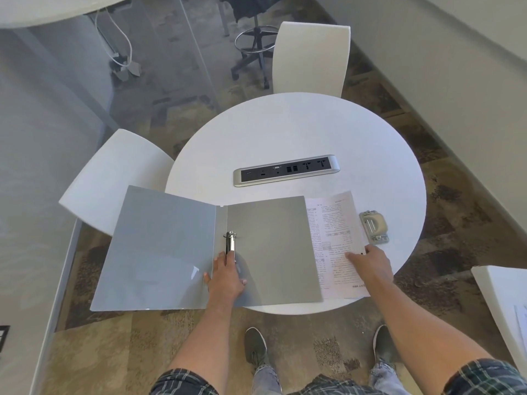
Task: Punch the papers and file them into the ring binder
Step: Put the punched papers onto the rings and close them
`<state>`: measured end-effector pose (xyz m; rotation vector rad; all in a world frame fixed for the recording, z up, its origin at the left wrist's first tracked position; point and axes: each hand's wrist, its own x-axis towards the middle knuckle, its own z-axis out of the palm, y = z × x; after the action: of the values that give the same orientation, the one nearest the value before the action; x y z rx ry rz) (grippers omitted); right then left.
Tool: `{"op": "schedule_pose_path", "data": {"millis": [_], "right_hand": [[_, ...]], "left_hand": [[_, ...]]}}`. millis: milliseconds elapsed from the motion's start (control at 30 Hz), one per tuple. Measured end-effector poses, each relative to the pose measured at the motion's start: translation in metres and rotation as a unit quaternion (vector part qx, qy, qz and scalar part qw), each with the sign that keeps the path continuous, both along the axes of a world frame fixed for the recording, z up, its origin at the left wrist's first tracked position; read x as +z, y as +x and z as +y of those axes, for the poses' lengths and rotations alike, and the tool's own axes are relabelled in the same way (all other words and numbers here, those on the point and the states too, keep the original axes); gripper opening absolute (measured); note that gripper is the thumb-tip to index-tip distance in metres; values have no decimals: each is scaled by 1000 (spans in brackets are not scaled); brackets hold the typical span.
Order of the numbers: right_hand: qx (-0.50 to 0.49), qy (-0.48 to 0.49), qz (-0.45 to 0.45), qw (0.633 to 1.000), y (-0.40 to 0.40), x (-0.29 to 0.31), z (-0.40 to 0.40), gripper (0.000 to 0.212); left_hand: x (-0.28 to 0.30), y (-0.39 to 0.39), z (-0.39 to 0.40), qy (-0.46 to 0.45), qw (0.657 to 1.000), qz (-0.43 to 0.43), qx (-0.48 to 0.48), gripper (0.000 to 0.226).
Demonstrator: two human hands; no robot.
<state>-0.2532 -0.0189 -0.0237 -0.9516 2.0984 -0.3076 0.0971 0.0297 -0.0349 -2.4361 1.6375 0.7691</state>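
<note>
A grey ring binder (268,252) lies wide open at the near edge of the round white table (285,132), its left cover hanging past the rim. My left hand (226,277) rests on the spine, fingers on the lower end of the metal ring mechanism (231,242). Right of the binder lies a printed stack of papers (332,232), partly tucked under the right cover. My right hand (370,262) presses on the papers' near right part, fingers spread flat. A beige hole punch (373,226) sits just right of the papers.
A silver power socket strip (286,170) is set into the table's middle. White chairs stand at the left (114,178) and at the far side (310,58). Another white surface with sheets (504,303) is at the right edge. My shoes show below the table.
</note>
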Motion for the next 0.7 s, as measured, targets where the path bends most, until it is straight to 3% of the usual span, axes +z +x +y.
{"op": "schedule_pose_path", "data": {"millis": [133, 267, 400, 533, 700], "right_hand": [[17, -81, -39, 996, -11, 3, -3, 40], [12, -152, -43, 987, -30, 14, -5, 21], [-81, -241, -84, 963, -47, 34, -4, 21], [-184, -309, -130, 924, -52, 54, -6, 22], [-194, -323, -213, 901, -35, 66, -12, 13]], "left_hand": [[3, -1, -3, 16, 1000, -6, -8, 93], [8, -2, -6, 27, 999, -11, -20, 97], [14, -3, -11, 27, 999, -7, -17, 102], [23, -7, -16, 18, 1000, 11, -12, 92], [34, -10, -26, -37, 998, 51, 29, 78]]}}
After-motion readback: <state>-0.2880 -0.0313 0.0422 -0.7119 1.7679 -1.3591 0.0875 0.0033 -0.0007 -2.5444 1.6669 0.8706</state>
